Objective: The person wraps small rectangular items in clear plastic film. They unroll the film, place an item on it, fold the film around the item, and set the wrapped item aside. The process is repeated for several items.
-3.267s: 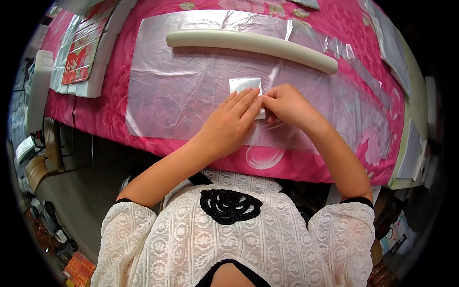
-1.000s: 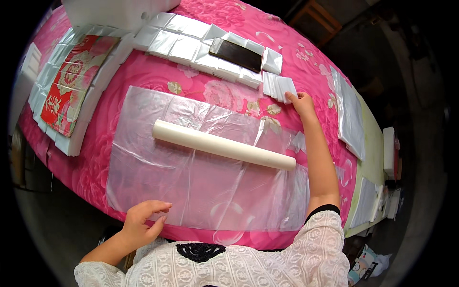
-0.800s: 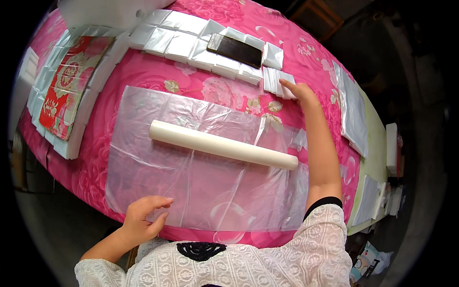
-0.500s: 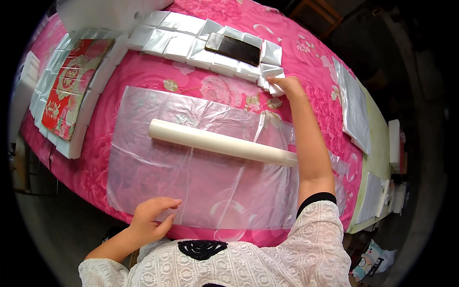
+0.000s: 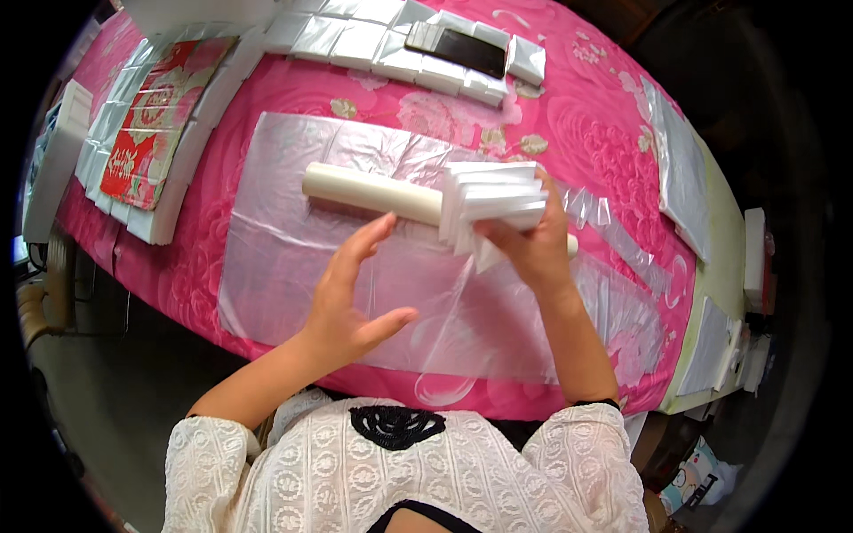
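My right hand point(image 5: 533, 240) grips a stack of folded white packets point(image 5: 493, 200), its thumb on the near side and the fingers behind. The stack hangs above a cream-coloured roll point(image 5: 373, 193) and covers part of it. My left hand point(image 5: 346, 293) is raised with thumb and fingers spread, holding nothing, to the left of the stack. Beneath both hands a large clear plastic sheet point(image 5: 293, 284) lies spread on the pink flowered tablecloth point(image 5: 586, 133). The roll rests on the sheet, its right end showing past my right wrist.
Rows of white packets point(image 5: 355, 44) line the far side, with a black phone point(image 5: 458, 49) on them. At the left, a red patterned booklet point(image 5: 160, 124) tops more packets. A folded silvery plastic sheet point(image 5: 677, 178) lies at the right edge, beside a clear plastic strip point(image 5: 613, 235).
My right hand has lifted a stack of packets off the far row's right end and brought it nearer, above the roll. My left hand has risen toward it, fingers spreading.
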The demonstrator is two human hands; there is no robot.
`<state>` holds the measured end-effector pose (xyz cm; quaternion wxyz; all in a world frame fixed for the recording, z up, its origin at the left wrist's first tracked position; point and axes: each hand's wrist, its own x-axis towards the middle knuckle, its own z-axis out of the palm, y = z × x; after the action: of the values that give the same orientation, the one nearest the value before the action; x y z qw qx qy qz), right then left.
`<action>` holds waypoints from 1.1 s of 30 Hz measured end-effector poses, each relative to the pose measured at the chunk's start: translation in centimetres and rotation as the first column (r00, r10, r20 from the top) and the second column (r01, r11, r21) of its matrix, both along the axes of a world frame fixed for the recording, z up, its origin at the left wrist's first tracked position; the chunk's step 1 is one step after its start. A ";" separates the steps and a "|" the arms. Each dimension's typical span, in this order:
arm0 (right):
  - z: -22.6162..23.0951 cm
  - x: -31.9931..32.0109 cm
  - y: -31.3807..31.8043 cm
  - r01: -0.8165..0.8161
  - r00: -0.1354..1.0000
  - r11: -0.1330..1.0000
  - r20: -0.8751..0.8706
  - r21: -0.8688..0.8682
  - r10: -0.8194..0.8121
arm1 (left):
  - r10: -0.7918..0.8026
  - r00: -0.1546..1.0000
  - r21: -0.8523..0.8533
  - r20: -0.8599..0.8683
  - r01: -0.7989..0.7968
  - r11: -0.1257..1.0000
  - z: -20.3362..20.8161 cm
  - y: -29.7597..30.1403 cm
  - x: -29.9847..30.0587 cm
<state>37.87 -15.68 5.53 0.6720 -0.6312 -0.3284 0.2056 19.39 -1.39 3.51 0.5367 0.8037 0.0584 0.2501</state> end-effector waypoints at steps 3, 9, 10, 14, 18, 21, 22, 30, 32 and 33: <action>-3.1 -5.5 -1.7 0.045 0.944 0.998 0.328 -0.033 -0.031 | -0.089 0.987 -0.078 0.135 0.100 0.992 -2.1 -2.0 2.0; -5.2 -7.8 -3.1 0.122 0.879 0.978 0.476 -0.170 -0.026 | -0.156 0.966 -0.137 0.208 0.187 0.973 -5.5 -5.0 2.1; -5.4 -7.8 -3.4 0.130 0.855 0.976 0.518 -0.175 -0.021 | -0.164 0.962 -0.153 0.220 0.200 0.968 -5.7 -5.1 2.0; -6.9 -7.7 -4.0 0.157 0.788 0.956 0.615 -0.249 0.031 | -0.162 0.966 -0.182 0.201 0.199 0.963 -6.2 -5.7 2.1; -7.2 -7.4 -3.9 0.204 0.784 0.933 0.620 -0.298 0.027 | -0.147 0.983 -0.260 0.113 0.172 0.950 -6.4 -5.7 2.3; -6.9 -7.2 -3.9 0.197 0.780 0.935 0.625 -0.296 0.034 | -0.066 0.994 -0.245 0.087 0.085 0.966 -6.6 -5.8 2.7; -7.0 -7.0 -4.1 0.203 0.776 0.931 0.629 -0.304 0.036 | -0.067 0.998 -0.306 0.018 0.069 0.950 -6.3 -5.9 2.6; -6.7 -6.3 -4.9 0.172 0.788 0.925 0.611 -0.338 0.077 | -0.114 0.978 -0.382 -0.176 0.039 0.923 -5.3 -6.7 2.7; -6.7 -6.3 -5.3 0.179 0.796 0.921 0.601 -0.345 0.070 | -0.098 0.986 -0.313 -0.136 0.051 0.948 -5.9 -6.9 2.8; -6.6 -6.3 -5.5 0.184 0.801 0.919 0.595 -0.349 0.066 | -0.092 0.989 -0.278 -0.115 0.057 0.959 -6.2 -7.0 2.8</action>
<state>31.60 -21.20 -1.08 0.4016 -0.7941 -0.4548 0.0364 22.22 -8.38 -2.67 0.6469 0.7377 0.0959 0.1677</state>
